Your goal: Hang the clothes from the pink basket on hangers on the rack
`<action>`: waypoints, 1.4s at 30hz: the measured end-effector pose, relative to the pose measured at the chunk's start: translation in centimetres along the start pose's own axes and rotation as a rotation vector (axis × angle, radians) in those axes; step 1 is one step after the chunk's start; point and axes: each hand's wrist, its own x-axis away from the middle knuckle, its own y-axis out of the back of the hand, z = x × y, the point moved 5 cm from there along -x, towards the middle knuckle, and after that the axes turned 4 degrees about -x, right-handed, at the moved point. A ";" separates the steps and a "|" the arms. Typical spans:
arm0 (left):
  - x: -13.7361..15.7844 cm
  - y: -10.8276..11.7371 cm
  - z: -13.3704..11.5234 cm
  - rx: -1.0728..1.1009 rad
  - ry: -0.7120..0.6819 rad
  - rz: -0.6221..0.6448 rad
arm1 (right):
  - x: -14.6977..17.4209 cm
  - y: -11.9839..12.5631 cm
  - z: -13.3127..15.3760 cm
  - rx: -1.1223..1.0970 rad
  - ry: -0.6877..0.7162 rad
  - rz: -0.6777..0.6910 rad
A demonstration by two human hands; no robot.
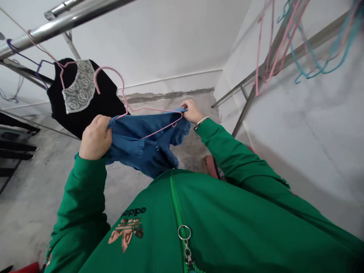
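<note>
A blue denim garment is stretched between my two hands in front of my body. Its lower part hangs down toward the floor. Inside its top opening sits a pink hanger, with the hook rising above the cloth and curving left. My left hand is closed around the garment's left edge, close to the hanger's left arm. At the far right corner of the cloth, my right hand pinches the fabric by the hanger's right end. Part of the hanger's left arm is hidden by the cloth.
Behind my left hand, a black top with a lace panel hangs on a pink hanger from a metal rail. Pink and blue hangers hang from a metal frame at the upper right. Dark trousers show at the left.
</note>
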 end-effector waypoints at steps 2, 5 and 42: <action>0.6 -0.4 0.8 -0.134 0.110 0.034 | -0.8 0.6 1.3 0.012 0.026 -0.010; 1.2 -1.0 1.1 -0.336 0.201 0.037 | -0.9 0.4 3.8 0.051 0.066 -0.002; 2.9 -4.4 1.9 -0.234 0.315 0.158 | 4.6 -4.2 20.7 -0.052 0.442 0.370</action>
